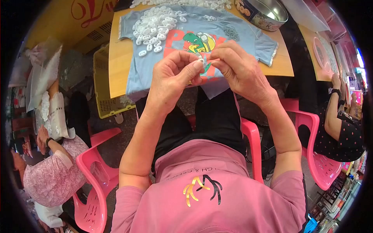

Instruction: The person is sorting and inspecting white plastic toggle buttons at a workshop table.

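Note:
Just above the near edge of the table, my left hand [173,73] pinches a small white plastic piece [201,60] between thumb and forefinger; mostly the tip shows. My right hand [243,72] is close beside it, its thumb and forefinger pressed together. Whatever that pinch holds, if anything, is too small to make out. Under both hands lies a light blue T-shirt [140,73] with a printed dinosaur, spread on the table and hanging over its front edge. A heap of white oval plastic pieces with holes [155,24] rests on the shirt, beyond my left hand.
The wooden table [116,73] carries more white pieces [186,3] at its far edge and a round metal tin [266,15] at far right. A yellow crate [105,97] stands left of the table. People sit on both sides, near pink chairs [93,186].

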### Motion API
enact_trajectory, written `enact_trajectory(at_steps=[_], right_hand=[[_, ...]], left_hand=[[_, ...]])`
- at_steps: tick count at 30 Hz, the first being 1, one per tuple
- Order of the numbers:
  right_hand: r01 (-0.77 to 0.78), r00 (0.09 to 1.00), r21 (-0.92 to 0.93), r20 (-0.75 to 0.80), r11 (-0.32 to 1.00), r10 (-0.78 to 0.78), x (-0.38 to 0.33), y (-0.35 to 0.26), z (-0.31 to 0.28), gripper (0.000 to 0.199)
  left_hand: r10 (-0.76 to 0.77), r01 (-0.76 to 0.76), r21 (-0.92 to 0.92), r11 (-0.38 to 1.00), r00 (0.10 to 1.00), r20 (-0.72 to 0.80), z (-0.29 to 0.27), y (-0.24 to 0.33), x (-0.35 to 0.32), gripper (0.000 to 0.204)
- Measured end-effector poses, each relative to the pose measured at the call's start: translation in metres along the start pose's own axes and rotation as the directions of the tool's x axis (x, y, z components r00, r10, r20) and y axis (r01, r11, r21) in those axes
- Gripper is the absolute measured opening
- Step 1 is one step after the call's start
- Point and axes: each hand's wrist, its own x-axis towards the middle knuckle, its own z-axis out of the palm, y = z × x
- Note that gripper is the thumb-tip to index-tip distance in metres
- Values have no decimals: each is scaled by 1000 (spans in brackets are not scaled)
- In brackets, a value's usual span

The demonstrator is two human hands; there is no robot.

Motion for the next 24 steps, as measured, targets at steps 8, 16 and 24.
enact_trajectory(at_steps=[8,16,24], right_hand=[[78,997,-88,28,993,-76,3,-11,5,9],[2,996,130,-94,992,10,-7,-17,20,7],[-53,998,147,-13,988,56,3,-23,41,4]], left_hand=[[50,-48,88,995,999,-15,7,13,-12,13],[143,-136,125,983,989,-48,18,6,-19,9],[81,-64,105,992,984,-157,-11,-8,-27,15]])
